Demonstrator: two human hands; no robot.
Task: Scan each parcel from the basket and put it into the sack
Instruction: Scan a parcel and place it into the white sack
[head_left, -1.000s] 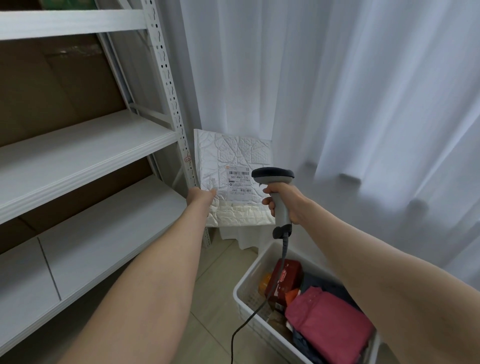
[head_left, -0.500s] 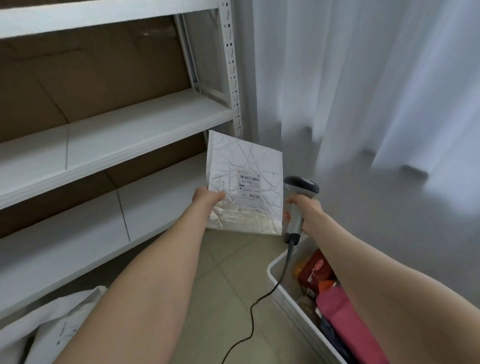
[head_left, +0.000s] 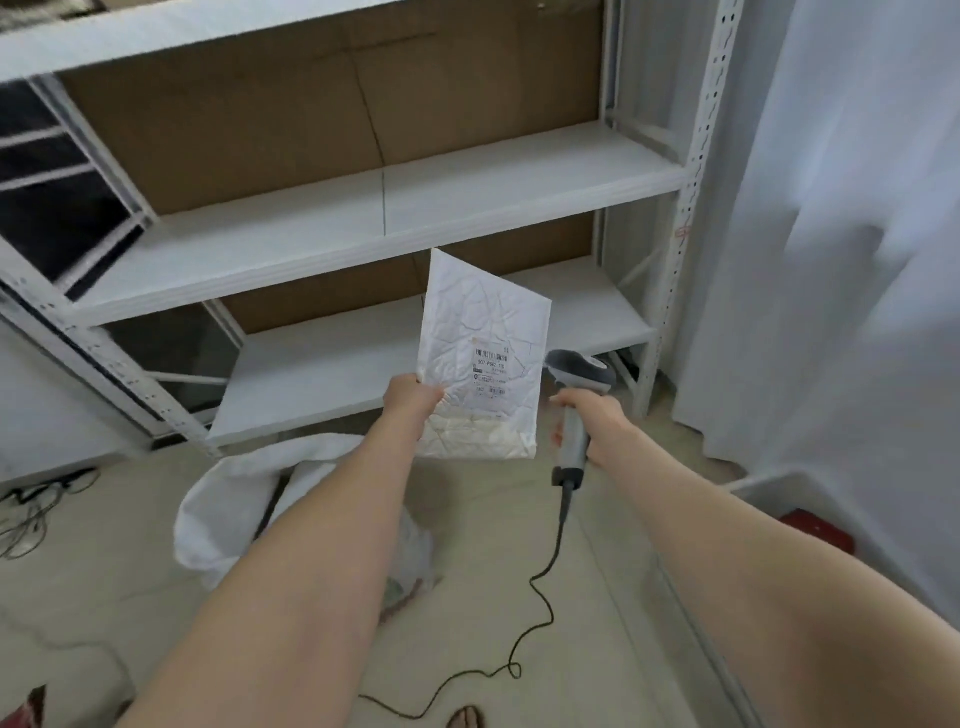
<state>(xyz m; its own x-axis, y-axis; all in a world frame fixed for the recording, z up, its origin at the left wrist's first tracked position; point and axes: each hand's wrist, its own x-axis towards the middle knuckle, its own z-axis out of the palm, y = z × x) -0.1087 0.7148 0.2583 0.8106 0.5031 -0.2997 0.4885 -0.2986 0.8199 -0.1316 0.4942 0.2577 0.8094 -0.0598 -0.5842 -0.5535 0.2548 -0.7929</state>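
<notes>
While the parcel (head_left: 483, 332) is held up over the sack (head_left: 223, 493), bagging looks like the step in hand.
Left hand (head_left: 413, 400) pinches its lower corner; right hand (head_left: 597, 421) grips the scanner (head_left: 579, 370) beside it; next needs a lowering into the sack's mouth.

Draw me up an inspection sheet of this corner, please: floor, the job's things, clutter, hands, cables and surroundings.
Surface: beige tiled floor; no table in view.
Job's things: white padded parcel held up, label facing the camera; scanner just to its right; white sack slumped on the floor below; basket rim at the right edge, something red inside.
Clutter: red object at the bottom left, too cropped to identify.
Hands: left hand pinches the parcel's lower left edge; right hand grips the scanner's handle.
Cables: scanner cable loops across the floor; tangled wires at the left edge.
Surroundings: white metal shelving, pale curtain.
</notes>
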